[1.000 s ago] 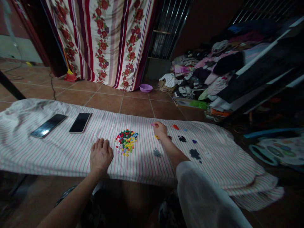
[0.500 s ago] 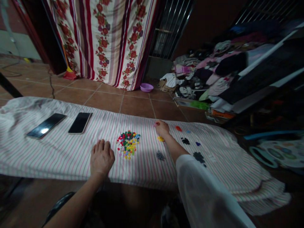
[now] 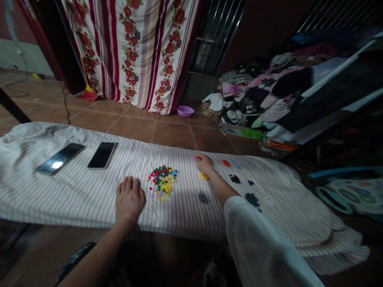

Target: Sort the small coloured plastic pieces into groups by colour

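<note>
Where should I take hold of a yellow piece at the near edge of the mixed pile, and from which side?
I'd pinch the yellow piece by two opposite sides, coming down from the near side. It looks small and low on the striped cloth, with the rest of the mixed pile beyond it and bare cloth toward you. Its exact shape I can't tell.

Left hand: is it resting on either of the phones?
No, the left hand lies on the striped cloth, with both phones apart from it, farther left.
</note>
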`<action>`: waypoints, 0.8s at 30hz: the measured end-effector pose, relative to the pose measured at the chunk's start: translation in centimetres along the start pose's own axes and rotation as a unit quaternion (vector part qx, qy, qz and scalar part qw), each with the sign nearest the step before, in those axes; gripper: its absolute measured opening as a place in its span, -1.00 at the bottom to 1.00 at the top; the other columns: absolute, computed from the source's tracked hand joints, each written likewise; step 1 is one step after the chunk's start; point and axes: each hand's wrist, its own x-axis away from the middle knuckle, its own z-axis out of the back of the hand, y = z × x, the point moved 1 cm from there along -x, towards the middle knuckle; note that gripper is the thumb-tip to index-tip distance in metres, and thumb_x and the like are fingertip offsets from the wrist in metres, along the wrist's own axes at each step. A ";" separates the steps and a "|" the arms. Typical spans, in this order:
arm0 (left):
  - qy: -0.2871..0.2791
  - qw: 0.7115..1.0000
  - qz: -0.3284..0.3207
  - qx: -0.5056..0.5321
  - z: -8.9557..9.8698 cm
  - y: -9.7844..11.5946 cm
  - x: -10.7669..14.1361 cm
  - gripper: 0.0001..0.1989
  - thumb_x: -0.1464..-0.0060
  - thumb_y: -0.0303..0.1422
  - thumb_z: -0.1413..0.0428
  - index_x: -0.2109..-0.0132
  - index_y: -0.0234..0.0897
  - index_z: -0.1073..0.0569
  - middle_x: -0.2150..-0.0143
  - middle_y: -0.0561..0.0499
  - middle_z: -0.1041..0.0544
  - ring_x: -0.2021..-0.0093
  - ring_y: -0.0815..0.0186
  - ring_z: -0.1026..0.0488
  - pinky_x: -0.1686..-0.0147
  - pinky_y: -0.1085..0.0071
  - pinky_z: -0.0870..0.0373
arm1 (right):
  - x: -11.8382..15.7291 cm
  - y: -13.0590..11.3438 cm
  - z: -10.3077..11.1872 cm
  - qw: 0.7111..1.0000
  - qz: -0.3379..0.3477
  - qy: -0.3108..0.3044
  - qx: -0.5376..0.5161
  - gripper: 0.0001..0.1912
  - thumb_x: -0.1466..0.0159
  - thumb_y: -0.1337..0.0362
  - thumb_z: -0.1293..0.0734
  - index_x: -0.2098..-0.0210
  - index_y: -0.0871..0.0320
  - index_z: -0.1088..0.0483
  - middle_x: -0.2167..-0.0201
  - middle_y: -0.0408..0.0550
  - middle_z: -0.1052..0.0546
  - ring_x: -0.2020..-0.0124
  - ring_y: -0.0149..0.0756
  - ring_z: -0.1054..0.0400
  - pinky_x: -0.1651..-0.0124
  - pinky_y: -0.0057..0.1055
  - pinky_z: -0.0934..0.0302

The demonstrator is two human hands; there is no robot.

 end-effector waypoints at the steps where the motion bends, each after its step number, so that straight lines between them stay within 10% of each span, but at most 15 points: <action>1: 0.001 1.000 0.000 0.001 0.0 0.0 0.0 -0.68 -0.18 -0.41 0.08 0.01 -0.37 -0.47 -0.15 -0.33 -0.48 -0.24 -0.05 -0.34 -0.20 0.02 -0.24 | 0.0 0.0 0.0 1.000 0.002 0.000 0.000 -0.62 -0.18 0.44 -0.25 0.11 0.06 -0.60 0.18 -0.02 -0.64 0.09 -0.21 -0.49 0.00 -0.39 -0.28; 24: -0.001 1.000 0.010 0.005 -0.1 -0.1 0.0 -0.67 -0.19 -0.39 0.07 -0.01 -0.32 -0.47 -0.16 -0.27 -0.47 -0.25 -0.02 -0.33 -0.21 0.03 -0.23 | 0.2 0.7 -0.3 1.000 0.005 0.027 0.003 -0.54 -0.23 0.49 -0.16 -0.04 0.19 -0.50 0.02 0.08 -0.57 -0.01 -0.18 -0.41 -0.08 -0.38 -0.22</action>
